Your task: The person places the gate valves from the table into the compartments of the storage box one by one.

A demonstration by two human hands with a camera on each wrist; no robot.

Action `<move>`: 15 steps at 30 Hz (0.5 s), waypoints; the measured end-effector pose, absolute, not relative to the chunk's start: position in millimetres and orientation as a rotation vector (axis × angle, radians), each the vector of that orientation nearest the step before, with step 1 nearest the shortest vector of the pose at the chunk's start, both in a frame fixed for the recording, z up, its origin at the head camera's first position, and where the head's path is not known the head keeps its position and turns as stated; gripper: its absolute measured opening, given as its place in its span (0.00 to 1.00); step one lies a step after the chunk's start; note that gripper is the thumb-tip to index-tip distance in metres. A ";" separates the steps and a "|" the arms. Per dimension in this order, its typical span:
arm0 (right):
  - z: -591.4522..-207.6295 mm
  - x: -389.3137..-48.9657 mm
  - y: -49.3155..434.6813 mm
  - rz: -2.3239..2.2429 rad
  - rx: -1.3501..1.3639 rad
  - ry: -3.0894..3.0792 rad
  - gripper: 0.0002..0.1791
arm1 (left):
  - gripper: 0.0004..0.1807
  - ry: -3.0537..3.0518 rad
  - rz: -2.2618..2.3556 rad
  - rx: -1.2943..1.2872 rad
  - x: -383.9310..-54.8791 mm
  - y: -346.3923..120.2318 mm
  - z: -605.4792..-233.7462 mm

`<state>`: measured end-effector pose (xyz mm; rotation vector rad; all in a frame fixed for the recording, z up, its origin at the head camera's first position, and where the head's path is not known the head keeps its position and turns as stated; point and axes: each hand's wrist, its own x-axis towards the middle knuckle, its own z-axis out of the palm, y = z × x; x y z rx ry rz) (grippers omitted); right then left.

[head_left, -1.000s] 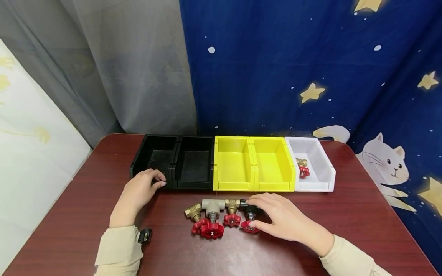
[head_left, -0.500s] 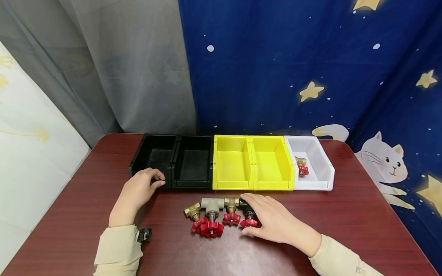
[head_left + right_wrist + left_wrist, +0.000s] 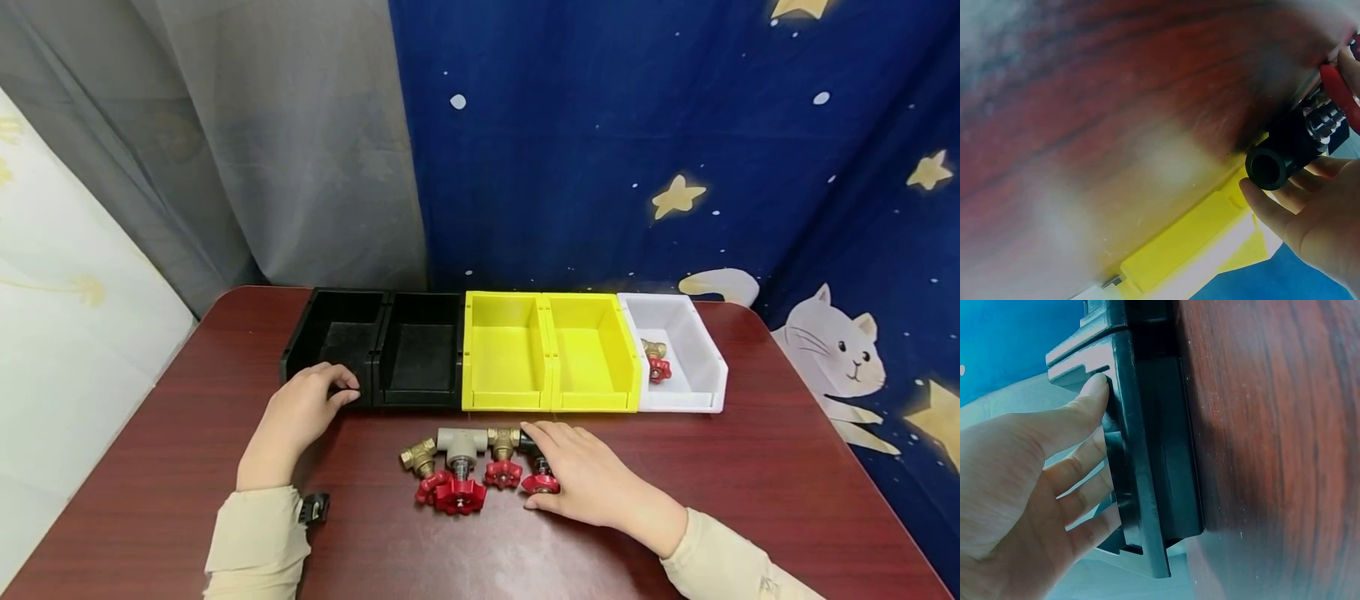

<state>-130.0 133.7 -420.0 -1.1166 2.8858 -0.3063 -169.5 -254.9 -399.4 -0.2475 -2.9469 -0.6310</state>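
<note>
My right hand point(image 3: 592, 475) spans a black-bodied stop valve point(image 3: 1294, 144) with a red handwheel. The fingers lie along the far side of its black pipe body, and the thumb is at the handwheel. Left of it on the table stand a brass valve point(image 3: 502, 446), a larger grey valve point(image 3: 461, 450) and another brass valve point(image 3: 418, 457), all with red handwheels. My left hand point(image 3: 296, 417) rests at the front of the leftmost black bin point(image 3: 1166, 450), fingers reaching over its front lip and thumb tip on the rim.
A second black bin point(image 3: 420, 400), two yellow bins point(image 3: 508, 402) point(image 3: 596, 402) and a white bin point(image 3: 705, 375) continue the row along the back of the table point(image 3: 420, 550). One small brass valve point(image 3: 656, 367) with a red handwheel lies in the white bin. Curtains hang behind.
My right hand has shifted left and its fingers and thumb have come in around the black valve. The left hand stays at the black bin.
</note>
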 end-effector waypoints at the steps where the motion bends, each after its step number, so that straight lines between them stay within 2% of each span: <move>1: -420.1 -130.3 133.3 -0.302 -1.124 2.891 0.52 | 0.03 -2.948 -0.631 -0.246 -169.7 -255.1 -399.3; 15: -407.9 -133.8 135.1 -0.249 -1.167 2.960 0.52 | 0.03 -2.950 -0.625 -0.249 -170.2 -255.3 -398.2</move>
